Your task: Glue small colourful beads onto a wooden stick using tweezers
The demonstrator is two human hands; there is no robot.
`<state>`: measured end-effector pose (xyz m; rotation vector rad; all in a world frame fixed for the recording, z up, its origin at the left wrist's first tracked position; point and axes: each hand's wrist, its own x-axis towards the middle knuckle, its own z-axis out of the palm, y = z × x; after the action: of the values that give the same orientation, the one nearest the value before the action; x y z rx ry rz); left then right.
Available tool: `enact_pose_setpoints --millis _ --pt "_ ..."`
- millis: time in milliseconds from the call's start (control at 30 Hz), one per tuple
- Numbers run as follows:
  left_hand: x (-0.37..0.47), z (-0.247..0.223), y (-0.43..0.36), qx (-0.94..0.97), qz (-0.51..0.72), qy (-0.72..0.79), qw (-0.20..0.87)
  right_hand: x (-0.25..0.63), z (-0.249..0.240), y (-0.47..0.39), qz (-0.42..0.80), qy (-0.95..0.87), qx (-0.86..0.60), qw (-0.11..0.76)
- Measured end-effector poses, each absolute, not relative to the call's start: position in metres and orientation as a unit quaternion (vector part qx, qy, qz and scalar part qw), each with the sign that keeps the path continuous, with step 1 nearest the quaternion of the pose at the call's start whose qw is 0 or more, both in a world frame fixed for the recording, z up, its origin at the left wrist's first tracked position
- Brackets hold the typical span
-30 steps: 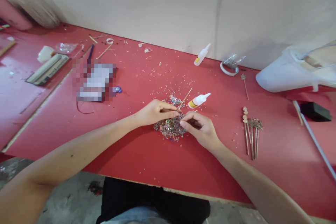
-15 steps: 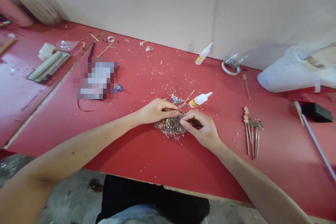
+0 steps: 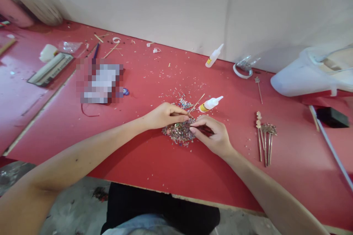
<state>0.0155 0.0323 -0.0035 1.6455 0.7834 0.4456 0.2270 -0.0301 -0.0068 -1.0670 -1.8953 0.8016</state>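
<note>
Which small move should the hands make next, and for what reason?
Probably, the right hand should come slightly nearer to the stick: the left hand holds it by the pile, and the right hand is close. Whether that hand grips anything is hard to tell.

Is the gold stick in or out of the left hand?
In: the left hand grips the stick, its far end jutting out beside the bottle.

The light is soft and a little muted. A pale sheen washes the table (image 3: 16, 114) at far left — its red deepens into shade below the left forearm (image 3: 91, 150). Wide-angle stretch slants the bucket (image 3: 300, 73) at right. Coarse pixel blocks (image 3: 102, 82) mask a patch at left; at centre, the bits (image 3: 180, 135) blur together.
</note>
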Motion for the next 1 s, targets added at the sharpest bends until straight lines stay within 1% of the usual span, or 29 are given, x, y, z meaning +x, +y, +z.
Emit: enact_pose_setpoints --millis 200,600,733,1000 --pt "0.0153 -0.0034 0.0326 0.722 0.199 0.327 0.576 0.2286 -0.0072 -0.0305 0.301 -0.756 -0.42 0.401" --pt "0.0155 0.0043 0.0312 0.711 0.179 0.342 0.588 0.2264 -0.0063 -0.0314 0.302 -0.756 -0.416 0.405" --pt "0.0156 0.0032 0.031 0.71 0.175 0.354 0.583 0.227 -0.006 -0.0322 0.336 -0.737 -0.424 0.405" --pt "0.0166 0.0049 0.0321 0.721 0.195 0.336 0.574 0.2249 -0.0019 -0.0344 0.45 -0.648 -0.473 0.393"
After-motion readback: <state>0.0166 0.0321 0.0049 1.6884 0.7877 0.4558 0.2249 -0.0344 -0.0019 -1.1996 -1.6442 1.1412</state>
